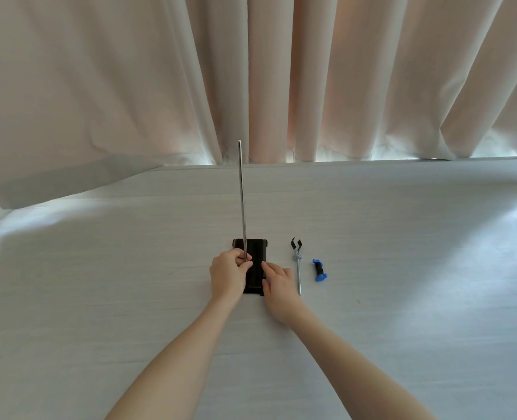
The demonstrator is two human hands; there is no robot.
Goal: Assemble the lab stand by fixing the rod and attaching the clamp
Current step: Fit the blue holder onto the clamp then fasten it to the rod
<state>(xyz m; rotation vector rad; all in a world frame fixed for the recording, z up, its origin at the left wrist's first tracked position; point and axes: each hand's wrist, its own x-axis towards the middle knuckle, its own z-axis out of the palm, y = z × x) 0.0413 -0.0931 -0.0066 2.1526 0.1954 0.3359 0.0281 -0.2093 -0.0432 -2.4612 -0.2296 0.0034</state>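
A black rectangular stand base (255, 250) lies flat on the white table. A long thin metal rod (241, 195) stands nearly upright on it. My left hand (228, 275) grips the rod at its bottom end, just above the base. My right hand (277, 283) rests flat on the base's right edge, fingers pressed down. To the right lies a metal clamp (297, 265) with black prongs and a long shaft. Further right lies a black boss-head connector with blue knobs (320, 270).
The white table (402, 268) stretches wide on both sides. Beige curtains (281, 71) hang along the far edge. A folded grey-white sheet (54, 183) lies at the back left.
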